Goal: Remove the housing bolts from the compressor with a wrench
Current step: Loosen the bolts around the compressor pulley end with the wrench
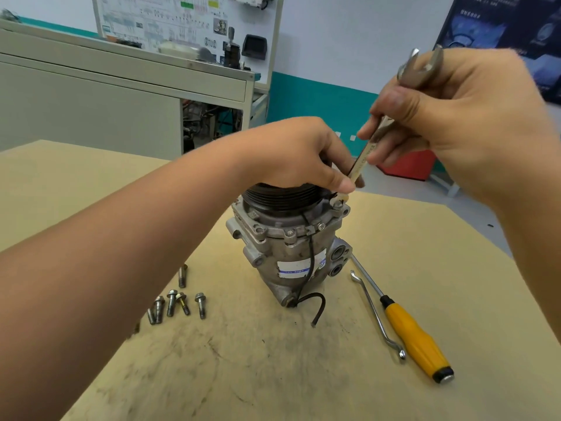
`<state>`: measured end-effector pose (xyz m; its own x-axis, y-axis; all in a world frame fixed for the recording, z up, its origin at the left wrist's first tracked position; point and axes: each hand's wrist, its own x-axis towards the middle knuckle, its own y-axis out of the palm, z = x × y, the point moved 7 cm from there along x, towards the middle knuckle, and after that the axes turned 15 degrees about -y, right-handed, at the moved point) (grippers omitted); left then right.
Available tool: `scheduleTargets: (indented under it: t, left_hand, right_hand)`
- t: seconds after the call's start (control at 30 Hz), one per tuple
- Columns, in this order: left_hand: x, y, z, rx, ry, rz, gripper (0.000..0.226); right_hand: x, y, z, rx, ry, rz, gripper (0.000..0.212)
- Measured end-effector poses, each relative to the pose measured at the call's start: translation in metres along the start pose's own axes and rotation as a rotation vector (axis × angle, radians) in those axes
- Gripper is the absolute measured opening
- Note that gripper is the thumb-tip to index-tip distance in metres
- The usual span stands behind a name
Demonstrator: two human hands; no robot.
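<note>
A grey metal compressor (291,247) stands upright on the table, its black ribbed pulley on top and a black wire hanging down its front. My left hand (291,153) grips the pulley from above. My right hand (449,117) holds a steel wrench (361,165) nearly upright; its open jaw sticks out above my fingers. The wrench's lower end sits on a housing bolt (337,204) at the flange's right rim. Another bolt (290,233) shows on the front flange. Several removed bolts (176,302) lie on the table to the left.
The tan table (273,375) carries a yellow-handled screwdriver (416,335) and a bent steel offset wrench (376,314) to the right of the compressor. A grey cabinet (91,95) and a wiring display board (188,22) stand behind. A red box (409,165) sits on the floor.
</note>
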<state>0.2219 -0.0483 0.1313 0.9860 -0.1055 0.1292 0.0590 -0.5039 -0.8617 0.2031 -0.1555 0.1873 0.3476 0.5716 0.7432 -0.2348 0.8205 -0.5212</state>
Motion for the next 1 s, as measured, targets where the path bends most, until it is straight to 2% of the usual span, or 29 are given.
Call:
scheduleTargets:
  t: [0.1,0.3,0.5,0.83,1.0]
  left_hand:
    - [-0.001,-0.006,0.001,-0.053,0.001,0.034,0.02]
    - [0.007,-0.01,0.0,-0.097,0.025,-0.044,0.01]
    - [0.008,-0.015,0.004,-0.094,0.0,-0.117,0.019]
    - [0.005,-0.016,0.01,-0.137,-0.068,-0.184,0.011]
    - [0.0,-0.014,0.018,-0.262,-0.14,-0.246,0.024]
  right_hand:
    - [0.003,0.002,-0.006,-0.01,0.013,-0.003,0.015]
    - [0.015,0.004,-0.019,-0.127,0.063,0.068,0.013]
    - [0.022,0.009,-0.019,-0.242,0.052,0.162,0.011]
    - [0.029,0.013,-0.021,-0.388,0.056,0.217,0.022]
    - [0.037,0.023,-0.017,-0.489,-0.009,0.231,0.018]
